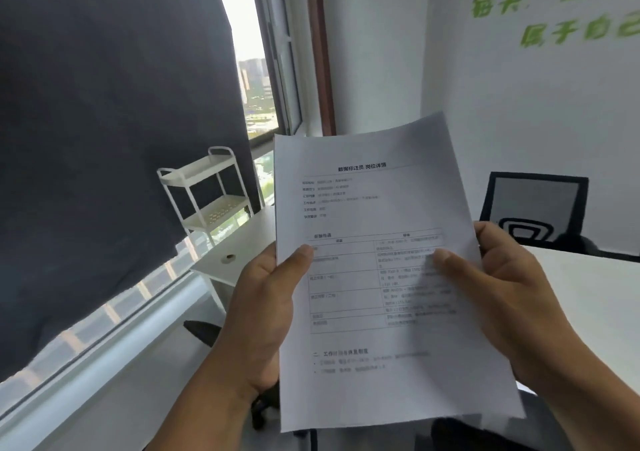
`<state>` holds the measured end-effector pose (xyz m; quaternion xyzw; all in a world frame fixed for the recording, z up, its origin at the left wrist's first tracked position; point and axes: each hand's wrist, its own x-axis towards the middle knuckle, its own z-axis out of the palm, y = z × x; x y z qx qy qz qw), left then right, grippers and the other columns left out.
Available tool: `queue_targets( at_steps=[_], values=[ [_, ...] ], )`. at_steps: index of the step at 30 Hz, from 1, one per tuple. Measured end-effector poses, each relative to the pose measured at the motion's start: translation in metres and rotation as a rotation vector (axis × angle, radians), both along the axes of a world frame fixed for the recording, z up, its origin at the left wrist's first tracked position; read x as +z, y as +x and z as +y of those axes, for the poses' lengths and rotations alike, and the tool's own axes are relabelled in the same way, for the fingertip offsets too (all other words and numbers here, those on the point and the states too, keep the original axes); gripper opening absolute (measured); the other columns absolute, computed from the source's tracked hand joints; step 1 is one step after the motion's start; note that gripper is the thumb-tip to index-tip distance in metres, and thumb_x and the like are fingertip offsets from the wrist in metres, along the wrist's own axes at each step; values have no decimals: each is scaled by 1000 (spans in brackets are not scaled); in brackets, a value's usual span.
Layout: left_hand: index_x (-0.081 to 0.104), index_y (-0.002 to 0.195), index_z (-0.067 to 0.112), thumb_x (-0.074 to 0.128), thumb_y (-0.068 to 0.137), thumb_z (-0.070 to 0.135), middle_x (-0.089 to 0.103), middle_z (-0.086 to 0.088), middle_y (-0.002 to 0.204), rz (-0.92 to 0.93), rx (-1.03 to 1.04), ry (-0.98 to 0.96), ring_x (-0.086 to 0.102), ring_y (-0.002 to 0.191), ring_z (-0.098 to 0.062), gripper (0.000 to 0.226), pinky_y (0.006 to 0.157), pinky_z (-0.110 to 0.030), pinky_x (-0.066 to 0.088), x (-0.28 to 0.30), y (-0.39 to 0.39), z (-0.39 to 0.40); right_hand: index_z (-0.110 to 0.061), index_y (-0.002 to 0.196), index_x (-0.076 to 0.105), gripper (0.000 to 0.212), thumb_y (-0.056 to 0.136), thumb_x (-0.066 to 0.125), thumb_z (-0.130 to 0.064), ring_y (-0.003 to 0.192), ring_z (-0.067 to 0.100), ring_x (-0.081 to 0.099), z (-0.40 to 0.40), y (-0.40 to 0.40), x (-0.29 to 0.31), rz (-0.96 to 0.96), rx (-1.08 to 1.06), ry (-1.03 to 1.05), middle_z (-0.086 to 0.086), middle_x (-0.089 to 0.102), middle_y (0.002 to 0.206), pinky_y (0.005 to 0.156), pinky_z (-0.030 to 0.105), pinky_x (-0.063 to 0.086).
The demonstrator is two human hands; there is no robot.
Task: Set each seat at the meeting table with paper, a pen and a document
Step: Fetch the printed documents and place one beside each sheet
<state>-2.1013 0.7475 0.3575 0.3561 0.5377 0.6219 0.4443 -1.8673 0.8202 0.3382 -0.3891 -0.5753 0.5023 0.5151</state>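
In the centre of the frame I held up a white printed document with black text and a table (381, 260), clear of any surface. My left hand (263, 312) gripped its left edge, thumb pressed on the face and fingers curled behind; my right hand (512, 298) pinched the right edge the same way. It looked like more than one sheet, though I could not tell how many. The white table (588, 295) showed only at the right of the frame, behind my right hand, with a black mesh office chair (535, 208) beyond it. A white metal trolley (204, 187) stood by the window at middle left. To do this step well, I judged, I should fan the edges with my thumbs, peel off a single copy, and lay it square at a seat.
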Motion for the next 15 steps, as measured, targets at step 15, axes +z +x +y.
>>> queue_targets(
  at_steps=[15],
  values=[
    [76, 125, 24, 54, 111, 24, 83, -9, 114, 2, -229, -148, 82, 97, -32, 26, 72, -43, 67, -32, -78, 97, -16, 115, 65, 11, 104, 65, -15, 86, 30, 82, 31, -69, -25, 16, -215, -145, 5, 83, 101, 74, 53, 66]
  ],
)
